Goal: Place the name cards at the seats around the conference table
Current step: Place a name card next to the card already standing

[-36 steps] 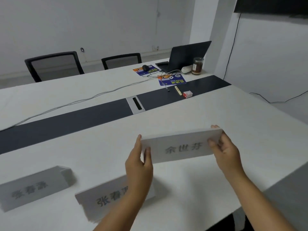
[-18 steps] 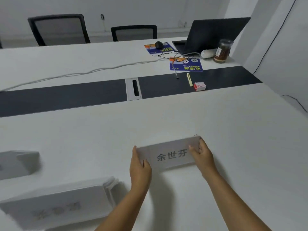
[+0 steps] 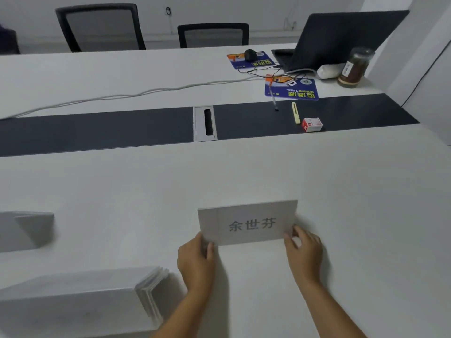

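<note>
A white folded name card (image 3: 249,223) with three dark printed characters stands on the white conference table (image 3: 341,191), its printed face toward me. My left hand (image 3: 196,261) pinches its lower left corner, thumb on the front face. My right hand (image 3: 303,250) holds its lower right corner with curled fingers. A stack of several more name cards (image 3: 80,303) lies at the lower left. Another folded card (image 3: 24,230) stands at the left edge.
A dark strip with a cable slot (image 3: 205,123) runs across the table's middle. Beyond it lie a pen, a yellow marker (image 3: 295,112), a small red-and-white box (image 3: 312,124), blue pads, a laptop (image 3: 341,37) and a jar (image 3: 355,68). Two black chairs (image 3: 100,26) stand on the far side.
Both hands lowered the card from the air onto the table and drew it nearer to me. My view tilted down, so the card stack now sits further left.
</note>
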